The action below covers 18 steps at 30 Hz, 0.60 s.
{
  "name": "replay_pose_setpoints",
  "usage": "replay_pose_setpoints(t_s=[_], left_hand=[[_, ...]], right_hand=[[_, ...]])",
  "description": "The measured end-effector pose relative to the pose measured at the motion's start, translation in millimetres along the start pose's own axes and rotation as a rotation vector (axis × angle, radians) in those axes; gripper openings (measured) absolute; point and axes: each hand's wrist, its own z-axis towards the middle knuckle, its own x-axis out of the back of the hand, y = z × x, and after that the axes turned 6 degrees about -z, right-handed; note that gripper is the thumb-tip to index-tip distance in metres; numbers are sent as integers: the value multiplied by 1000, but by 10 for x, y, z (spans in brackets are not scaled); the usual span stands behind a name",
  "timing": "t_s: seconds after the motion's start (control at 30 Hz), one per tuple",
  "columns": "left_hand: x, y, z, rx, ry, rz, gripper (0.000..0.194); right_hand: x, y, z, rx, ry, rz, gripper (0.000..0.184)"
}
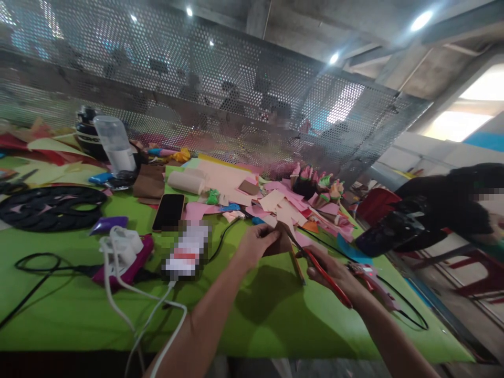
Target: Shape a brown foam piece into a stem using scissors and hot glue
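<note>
Holding small brown sheet [279, 245] at red-handled scissors [329, 279]

Left hand [259, 237] pinches the sheet by its left side; right hand [339, 269] grips the scissors' handles. Sheet is up over the green tabletop [71, 317], just beside the blades; contact unclear. Looks light, thin, bendy, probably creases easily: pinch an edge, clear of the blades. Count: one held sheet, one pair of scissors, one slim yellowish-brown stick [298, 268], one black-screened phone [168, 212]. Pink and cream scraps [271, 201] overlap, can't count.
</note>
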Motion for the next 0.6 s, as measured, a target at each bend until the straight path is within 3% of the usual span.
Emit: replay_pose_setpoints(t_s=[0.6], left_hand=[[-26, 20, -26, 73, -25, -19, 34]], right_hand=[[-135, 141, 11, -110, 42, 197, 33]])
